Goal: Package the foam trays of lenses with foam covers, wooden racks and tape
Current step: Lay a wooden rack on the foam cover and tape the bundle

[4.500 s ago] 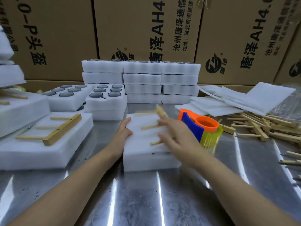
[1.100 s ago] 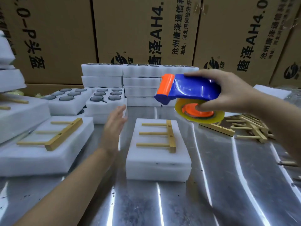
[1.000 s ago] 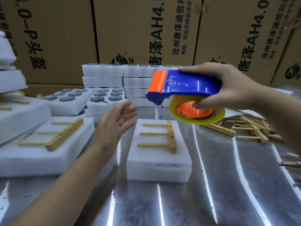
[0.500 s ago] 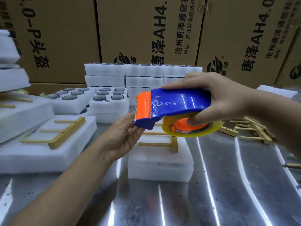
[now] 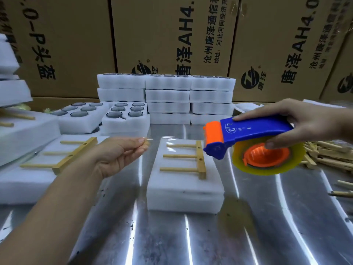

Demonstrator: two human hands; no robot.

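Head view: two hands hold a strip of tape above a covered foam tray at the centre of the desk.

Right hand (image 5: 307, 121), at 2 o'clock, is wrapped round the blue-and-orange tape dispenser (image 5: 254, 131), thumb on the orange hub of its yellowish roll. The left hand (image 5: 118, 153), at 9 o'clock of the tray, pinches the end of a faint clear strip of tape (image 5: 152, 139) between thumb and fingertips. The foam tray (image 5: 183, 201) lies flat on the steel desk (image 5: 248, 232) with a wooden rack (image 5: 200, 159) on top, pegs pointing to 9 o'clock. Stacked trays (image 5: 168, 96) stand at 12 o'clock against cardboard boxes (image 5: 168, 35); open trays of lenses (image 5: 126, 119) sit at 10 o'clock, loose racks (image 5: 328, 153) at 3 o'clock.
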